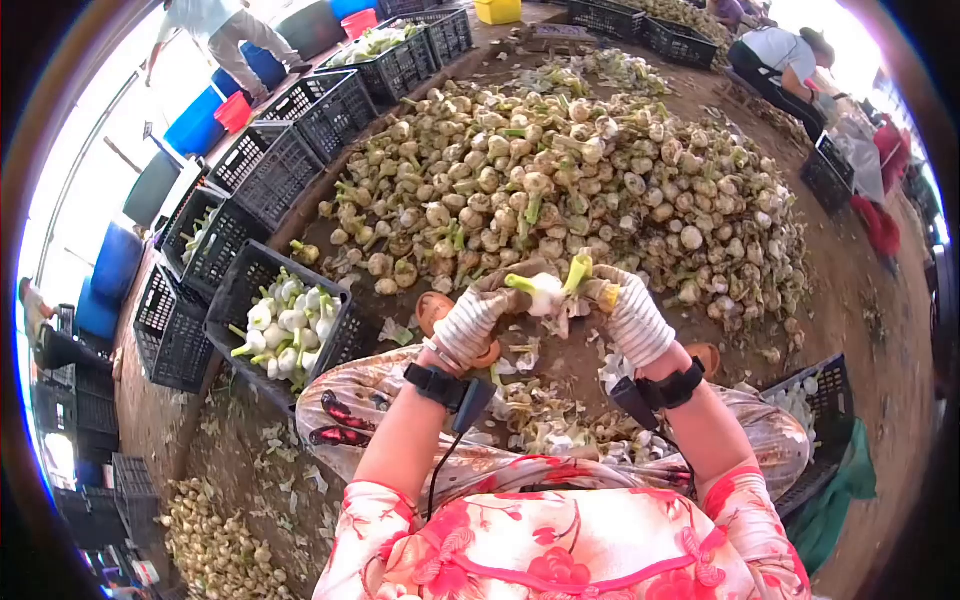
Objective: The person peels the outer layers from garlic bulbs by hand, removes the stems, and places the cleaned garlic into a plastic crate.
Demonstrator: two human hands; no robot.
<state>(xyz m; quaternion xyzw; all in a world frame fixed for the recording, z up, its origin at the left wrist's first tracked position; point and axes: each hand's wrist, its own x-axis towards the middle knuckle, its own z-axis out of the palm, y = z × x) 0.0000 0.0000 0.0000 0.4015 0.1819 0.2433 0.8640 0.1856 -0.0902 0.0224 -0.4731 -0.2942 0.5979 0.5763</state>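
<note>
My left hand, in a dirty whitish glove, is closed round a white garlic bulb whose cut green stem points left. From the right my gloved right hand meets it, fingers closed at a second green stem that stands up beside the bulb. Loose papery skin hangs under the bulb. Both hands are over the ground in front of my crossed legs, with garlic skins below them. Just beyond lies a big heap of unpeeled garlic.
On my left, a black crate holds cleaned white garlic bulbs. More black crates line the left side. Another crate stands at my right knee. A person crouches at far right; another person stands at far left.
</note>
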